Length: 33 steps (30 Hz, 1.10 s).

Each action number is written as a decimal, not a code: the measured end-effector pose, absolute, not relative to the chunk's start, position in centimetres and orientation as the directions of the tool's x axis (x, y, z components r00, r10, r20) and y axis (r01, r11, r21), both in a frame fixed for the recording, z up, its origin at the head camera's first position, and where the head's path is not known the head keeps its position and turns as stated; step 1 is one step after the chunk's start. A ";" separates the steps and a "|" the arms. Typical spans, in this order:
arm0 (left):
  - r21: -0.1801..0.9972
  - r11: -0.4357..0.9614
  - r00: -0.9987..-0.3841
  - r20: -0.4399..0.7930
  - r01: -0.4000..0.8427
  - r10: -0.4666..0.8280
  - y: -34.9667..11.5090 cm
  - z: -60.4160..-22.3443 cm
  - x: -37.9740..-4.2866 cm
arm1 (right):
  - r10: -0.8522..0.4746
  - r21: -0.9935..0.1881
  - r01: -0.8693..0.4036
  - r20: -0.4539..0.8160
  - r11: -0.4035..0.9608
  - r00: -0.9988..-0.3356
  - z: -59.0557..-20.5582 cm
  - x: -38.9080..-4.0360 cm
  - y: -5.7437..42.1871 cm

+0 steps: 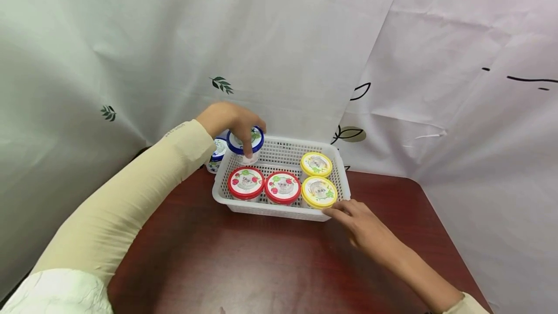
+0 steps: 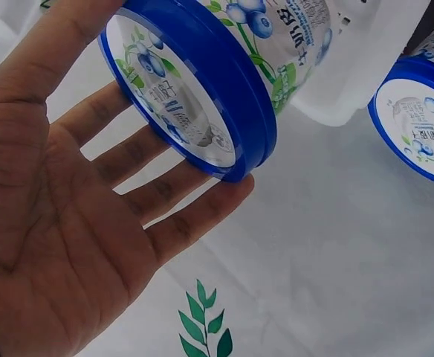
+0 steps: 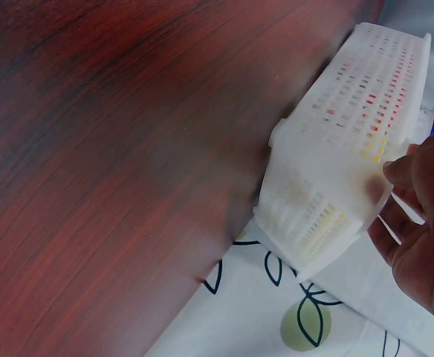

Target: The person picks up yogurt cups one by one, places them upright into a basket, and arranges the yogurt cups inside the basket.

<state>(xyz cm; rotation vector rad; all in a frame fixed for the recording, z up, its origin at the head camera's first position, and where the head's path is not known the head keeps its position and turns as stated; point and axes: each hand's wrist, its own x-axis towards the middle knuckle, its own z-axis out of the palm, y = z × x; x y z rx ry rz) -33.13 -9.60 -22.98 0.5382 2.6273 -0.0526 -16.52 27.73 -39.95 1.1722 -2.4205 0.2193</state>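
at a white basket [image 1: 279,211], left grip [image 1: 237,121] pinching blue-lidded tub [image 2: 217,78], right grip [image 1: 366,227] pinching rim [image 1: 345,178]

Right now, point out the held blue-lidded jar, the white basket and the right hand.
Blue-lidded jar [image 2: 221,78]: left wrist view, on the lid's blue rim.
White basket [image 1: 276,211]: head view, on its front wall.
Right hand [image 1: 361,223]: head view, on its back.

Two round, red-lidded plastic jars [image 1: 246,182], two round, yellow-lidded jars [image 1: 319,192] and two round, blue-lidded jars [image 2: 224,67] are visible. There is one white, rectangular, perforated plastic basket [image 1: 279,211].
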 end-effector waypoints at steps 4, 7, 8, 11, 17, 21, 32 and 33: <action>0.027 0.915 -0.814 -0.447 0.402 0.371 -9.2 -23.2 -33.3 | -0.713 0.058 -0.784 0.462 0.618 -0.528 -40.0 -16.7 27.7; 0.022 0.919 -0.817 -0.450 0.394 0.361 -9.1 -23.5 -33.5 | -0.713 0.058 -0.784 0.463 0.618 -0.527 -40.0 -16.8 27.7; 0.020 0.919 -0.818 -0.448 0.394 0.360 -9.1 -23.6 -33.6 | -0.713 0.057 -0.784 0.462 0.618 -0.528 -40.0 -16.8 27.7; 0.029 0.921 -0.822 -0.442 0.388 0.360 -9.0 -24.0 -33.9 | -0.712 0.057 -0.783 0.461 0.619 -0.530 -40.0 -16.8 27.8; 0.060 0.914 -0.815 -0.434 0.400 0.385 -8.7 -24.8 -34.1 | -0.710 0.058 -0.780 0.460 0.623 -0.533 -40.1 -16.9 28.0; 0.068 0.915 -0.812 -0.437 0.398 0.386 -8.2 -25.1 -34.1 | -0.709 0.054 -0.782 0.463 0.621 -0.532 -40.2 -16.9 28.0; 0.057 0.905 -0.795 -0.456 0.423 0.400 -6.2 -25.7 -34.2 | -0.701 0.047 -0.771 0.453 0.635 -0.550 -40.1 -16.9 28.0; 0.055 0.904 -0.795 -0.457 0.423 0.400 -6.1 -25.8 -34.3 | -0.701 0.047 -0.770 0.451 0.636 -0.552 -40.1 -16.9 28.0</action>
